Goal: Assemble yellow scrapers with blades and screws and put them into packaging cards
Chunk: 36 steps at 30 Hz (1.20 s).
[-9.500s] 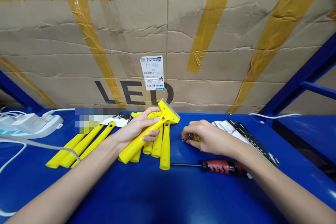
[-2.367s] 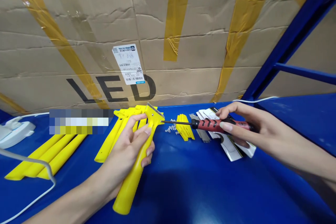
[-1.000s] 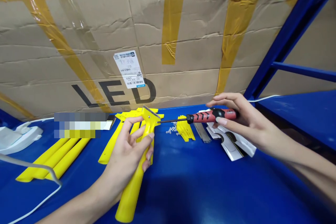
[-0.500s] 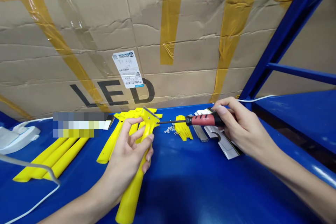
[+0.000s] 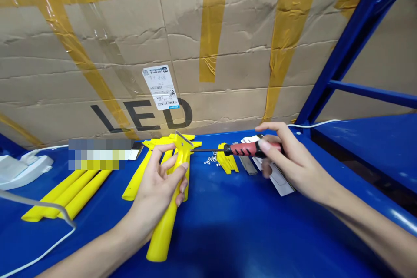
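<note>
My left hand (image 5: 162, 178) is closed around a yellow scraper (image 5: 163, 232), held tilted with its wide head up and its handle end toward me. A metal blade edge and a small screw show at that head. In my right hand (image 5: 295, 154) is a screwdriver (image 5: 244, 149) with a red and black handle. Its shaft lies level, pointing left, and the tip meets the side of the scraper just below the head. The thumb rests on the screwdriver handle, while the index finger is lifted off it.
Small screws (image 5: 212, 159), yellow plastic strips (image 5: 228, 160), grey blades (image 5: 249, 165) and white packaging (image 5: 282, 184) lie on the blue table (image 5: 228, 226). More yellow scrapers (image 5: 135, 184) and yellow handles (image 5: 68, 193) are leftward. A cardboard box (image 5: 241, 74) stands behind; a white cable (image 5: 42, 254) runs at left.
The screwdriver handle has shifted slightly left and turned, and my right fingers have loosened and opened around it. The scraper stays in my left hand. The view has shifted a little.
</note>
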Tool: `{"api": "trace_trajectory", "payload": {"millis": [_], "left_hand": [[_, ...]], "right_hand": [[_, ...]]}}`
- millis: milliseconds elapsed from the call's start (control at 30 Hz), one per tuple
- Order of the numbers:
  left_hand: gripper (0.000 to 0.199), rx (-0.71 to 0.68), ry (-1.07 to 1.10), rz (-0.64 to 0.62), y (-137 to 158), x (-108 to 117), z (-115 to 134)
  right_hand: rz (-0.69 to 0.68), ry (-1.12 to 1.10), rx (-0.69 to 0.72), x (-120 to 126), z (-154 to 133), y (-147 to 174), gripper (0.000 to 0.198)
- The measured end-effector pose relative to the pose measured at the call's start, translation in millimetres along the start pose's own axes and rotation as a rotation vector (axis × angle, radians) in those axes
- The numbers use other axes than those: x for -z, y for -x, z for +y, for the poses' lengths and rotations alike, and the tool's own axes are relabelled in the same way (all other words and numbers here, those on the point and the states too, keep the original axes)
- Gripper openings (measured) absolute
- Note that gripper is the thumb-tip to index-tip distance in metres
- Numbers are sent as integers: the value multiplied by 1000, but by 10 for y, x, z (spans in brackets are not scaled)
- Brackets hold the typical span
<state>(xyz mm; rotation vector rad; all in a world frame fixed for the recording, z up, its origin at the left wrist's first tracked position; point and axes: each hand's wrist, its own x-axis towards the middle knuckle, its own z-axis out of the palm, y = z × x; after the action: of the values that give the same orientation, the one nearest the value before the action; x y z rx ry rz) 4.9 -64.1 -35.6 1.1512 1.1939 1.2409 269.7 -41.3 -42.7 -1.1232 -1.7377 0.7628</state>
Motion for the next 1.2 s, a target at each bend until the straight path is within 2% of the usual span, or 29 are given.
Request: {"api": "trace_trajectory", "payload": {"millis": [67,100,200,267,333,400,467,567,633,700,833,900,1000,1067,1200], "left_hand": [[50,-9,15,7,-10,3,-13],[51,-8,18,8,-13,3,-19],[50,13,9,-4,1,-5,-31],[50,29,-7,-20,21,-10,-36],[49,40,-18,-28,37,-9,-38],[48,38,-16,-18,41,-2,-39],[48,38,-15,-6,33,5,-42],[49,42,-13,-7,14,-1,-50],[51,34,-5,-5,6,-11,-56],[51,27,-4,-7,4,-19,-61],[51,47,-15,-9,15,-13,-59],[51,44,-22,-15,24,-5,-52],[47,32,-47,-36,31,2,-31],[44,26,-54,-43,25,6,-15],[43,3,-40,-28,-6,23,13]], "right_hand": [[-61,-152,29,-18,-6,-3,38],[-48,-184,38,-30,-3,-6,39],[132,-26,-8,-48,14,-19,27],[204,101,-66,-23,17,-24,28],[140,71,-84,20,6,-27,31],[17,-77,-49,55,-8,-28,42],[-32,-147,-1,63,-11,-27,47],[80,17,12,43,22,-22,29],[132,136,-11,37,51,-18,26],[110,108,-16,39,65,-17,27],[35,-141,54,16,37,-17,36],[77,-92,68,-13,15,-14,30],[193,120,55,-23,-8,0,23],[165,176,44,4,-18,12,26],[-9,1,77,36,-29,24,42]]}}
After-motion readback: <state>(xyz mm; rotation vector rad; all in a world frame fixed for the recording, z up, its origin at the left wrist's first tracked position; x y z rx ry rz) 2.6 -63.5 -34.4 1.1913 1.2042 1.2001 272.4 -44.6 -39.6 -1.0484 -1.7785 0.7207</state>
